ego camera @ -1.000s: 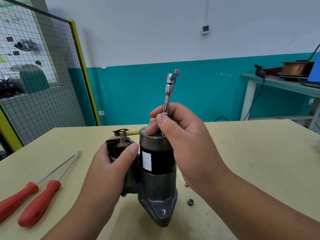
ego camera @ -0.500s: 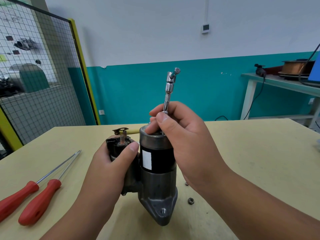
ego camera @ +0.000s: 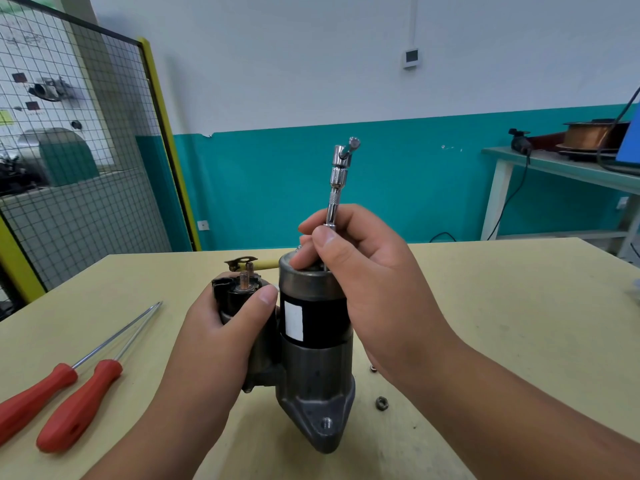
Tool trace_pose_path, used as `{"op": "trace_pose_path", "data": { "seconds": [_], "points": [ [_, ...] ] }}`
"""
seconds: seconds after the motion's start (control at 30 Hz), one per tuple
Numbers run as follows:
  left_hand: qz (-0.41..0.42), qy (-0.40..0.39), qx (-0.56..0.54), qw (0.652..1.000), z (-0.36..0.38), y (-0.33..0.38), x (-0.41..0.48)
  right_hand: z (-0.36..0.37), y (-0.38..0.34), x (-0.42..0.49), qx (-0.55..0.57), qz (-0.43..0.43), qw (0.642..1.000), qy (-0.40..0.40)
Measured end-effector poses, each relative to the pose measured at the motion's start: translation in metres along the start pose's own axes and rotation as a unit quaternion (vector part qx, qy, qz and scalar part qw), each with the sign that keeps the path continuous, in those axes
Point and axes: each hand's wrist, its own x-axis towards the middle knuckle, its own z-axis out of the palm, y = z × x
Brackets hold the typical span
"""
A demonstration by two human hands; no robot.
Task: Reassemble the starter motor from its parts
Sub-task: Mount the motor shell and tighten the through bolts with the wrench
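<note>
The starter motor (ego camera: 313, 355) stands upright on the yellow table (ego camera: 502, 323), grey nose down, black body with a white label. My left hand (ego camera: 228, 327) wraps the black solenoid (ego camera: 230, 289) on its left side. My right hand (ego camera: 363, 271) pinches a chrome socket extension (ego camera: 337, 181) held upright over the motor's top cap; its lower end is hidden behind my fingers. A yellow lead with a terminal lug (ego camera: 247, 263) sticks out behind the solenoid.
Two red-handled screwdrivers (ego camera: 69, 400) lie at the table's left. A loose nut (ego camera: 381, 403) and a small fastener (ego camera: 373, 368) rest right of the motor. A wire-mesh fence (ego camera: 86, 188) stands at the left, and a bench (ego camera: 571, 171) with a copper wire spool at the far right.
The chrome tool's top has turned slightly in my right hand; both hands and the motor stay in place.
</note>
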Motion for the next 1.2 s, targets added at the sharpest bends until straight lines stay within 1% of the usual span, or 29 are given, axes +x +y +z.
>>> {"op": "trace_pose_path", "data": {
  "seconds": [0.23, 0.53, 1.2],
  "points": [
    [0.003, -0.006, -0.005, 1.0, -0.0006, 0.0004, -0.0003, -0.0002, 0.0003, 0.0001, 0.004, 0.0, 1.0, 0.002],
    [0.008, 0.007, 0.016, 1.0, 0.0005, 0.002, -0.0014, 0.0, 0.0006, 0.0, 0.008, 0.003, 1.0, 0.001],
    [-0.006, 0.012, 0.02, 1.0, 0.001, 0.0028, -0.0011, 0.0001, -0.0006, -0.0006, 0.0, 0.0, 1.0, -0.001]
  ]
}}
